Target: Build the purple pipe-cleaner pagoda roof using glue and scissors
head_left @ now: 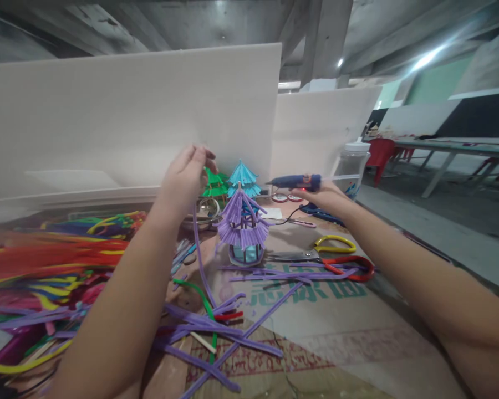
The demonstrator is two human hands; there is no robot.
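Purple fuzzy pagoda model (243, 235) centred, blue tiered model (243, 176) behind it, green tiered model (215, 187) behind to left, yellow-and-red-handled metal scissors (303, 255) right, loose purple fuzzy strips (233, 332) in front.

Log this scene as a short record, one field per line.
Left hand: raised, long purple fuzzy strip hanging from it
Right hand: holding dark-blue glue gun, nozzle pointing left
Centre: upright purple-roofed pagoda model
Behind it: green-roofed model, light-blue-roofed model
Right of it: metal scissors, one handle yellow, one red
Foreground: loose purple fuzzy strips, crossing
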